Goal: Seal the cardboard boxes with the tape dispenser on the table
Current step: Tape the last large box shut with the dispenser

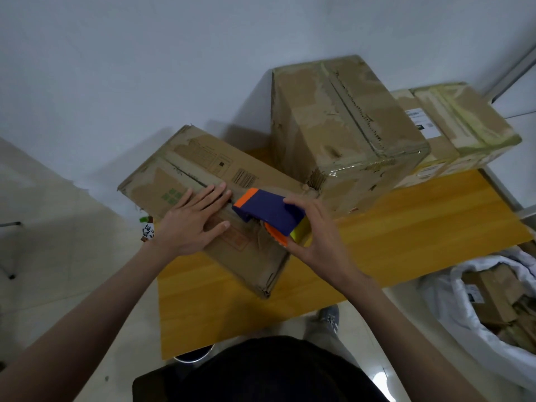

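A: Where is the blue-and-orange plastic tape dispenser (268, 211) being held?

B: It is being gripped by the right hand (314, 233) on the near-left flat brown cardboard box (203, 181), which is being pressed flat by the left hand (193, 220), fingers straight. It should be drawn straight along the seam.

3 cardboard boxes stand on the table (406, 221). The flat box (203, 181) lies nearest the person, at the table's left, its far end overhanging the left edge. Behind it and to the right stands the tall box (342, 120), touching the flat box's right end. The third box (464, 126) sits right of the tall box, against it, at the table's far right. On the flat box's top, the left hand (191, 221) lies flat, and just right of it the right hand (316, 236) holds the tape dispenser (266, 210) on the same top. A sack of cardboard scraps (493, 300) stands on the floor, right of the table's near edge.
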Demonstrator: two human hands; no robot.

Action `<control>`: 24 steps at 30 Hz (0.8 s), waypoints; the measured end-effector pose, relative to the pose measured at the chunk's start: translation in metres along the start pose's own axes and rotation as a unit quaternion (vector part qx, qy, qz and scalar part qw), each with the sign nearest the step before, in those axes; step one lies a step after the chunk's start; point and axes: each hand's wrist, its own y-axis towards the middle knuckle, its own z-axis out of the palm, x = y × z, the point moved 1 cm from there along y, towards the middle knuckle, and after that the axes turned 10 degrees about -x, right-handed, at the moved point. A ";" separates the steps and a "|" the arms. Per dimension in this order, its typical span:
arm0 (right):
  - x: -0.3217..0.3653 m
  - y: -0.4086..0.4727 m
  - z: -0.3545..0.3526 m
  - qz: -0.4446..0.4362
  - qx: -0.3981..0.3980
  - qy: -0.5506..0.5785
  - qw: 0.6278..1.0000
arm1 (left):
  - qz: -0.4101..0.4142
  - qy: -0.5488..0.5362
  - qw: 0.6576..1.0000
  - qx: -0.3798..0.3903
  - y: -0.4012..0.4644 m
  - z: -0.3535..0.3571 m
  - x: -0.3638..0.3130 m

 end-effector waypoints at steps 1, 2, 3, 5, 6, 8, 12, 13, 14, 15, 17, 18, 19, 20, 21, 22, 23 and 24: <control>-0.001 -0.001 -0.002 0.000 0.004 0.003 1.000 | 0.001 0.000 1.000 0.000 0.000 0.000 0.000; -0.001 -0.002 -0.003 0.001 0.007 0.008 1.000 | 0.003 0.000 1.000 0.000 -0.001 0.000 0.000; -0.002 -0.004 -0.005 0.004 0.010 0.011 1.000 | 0.005 -0.001 1.000 0.000 -0.001 0.000 0.000; -0.002 -0.007 -0.009 0.004 0.016 0.014 1.000 | 0.007 -0.001 1.000 -0.001 -0.002 0.000 0.000; -0.001 -0.009 -0.011 0.003 0.017 0.013 1.000 | 0.005 0.000 1.000 0.000 -0.002 0.001 0.001; -0.003 -0.014 -0.021 0.006 0.005 0.013 1.000 | -0.002 0.003 1.000 0.004 -0.001 0.002 0.002; -0.009 -0.030 -0.051 0.030 -0.031 0.025 0.999 | 0.002 -0.003 1.000 0.005 0.003 0.003 0.001; -0.010 -0.035 -0.055 0.031 -0.034 0.030 0.998 | 0.003 -0.003 1.000 0.005 0.003 0.002 0.001; -0.010 -0.039 -0.057 0.029 -0.037 0.033 0.998 | 0.002 -0.002 1.000 0.005 0.002 0.002 0.001; -0.009 -0.043 -0.059 0.027 -0.040 0.033 0.998 | 0.002 0.000 1.000 0.006 0.002 0.002 0.001; -0.008 -0.051 -0.064 0.027 -0.046 0.035 0.998 | 0.001 0.000 1.000 0.007 0.001 0.002 0.001; -0.008 -0.054 -0.067 0.029 -0.050 0.035 0.998 | 0.000 0.000 1.000 0.006 0.001 0.002 0.001; -0.009 -0.056 -0.070 0.032 -0.055 0.034 0.997 | -0.001 0.002 1.000 0.006 0.001 0.002 0.001; -0.010 -0.057 -0.072 0.033 -0.057 0.032 0.997 | -0.002 0.004 1.000 0.006 0.002 0.001 0.001; -0.009 -0.057 -0.074 0.034 -0.055 0.029 0.997 | -0.002 0.006 1.000 0.007 0.002 0.001 0.001; -0.009 -0.056 -0.073 0.034 -0.049 0.026 0.998 | 0.000 0.006 1.000 0.009 0.002 0.001 0.002; -0.007 -0.053 -0.073 0.031 -0.045 0.025 0.998 | 0.002 0.007 1.000 0.008 0.002 0.001 0.002; -0.005 -0.051 -0.071 0.028 -0.042 0.028 0.998 | 0.005 0.008 1.000 0.007 0.001 0.000 0.001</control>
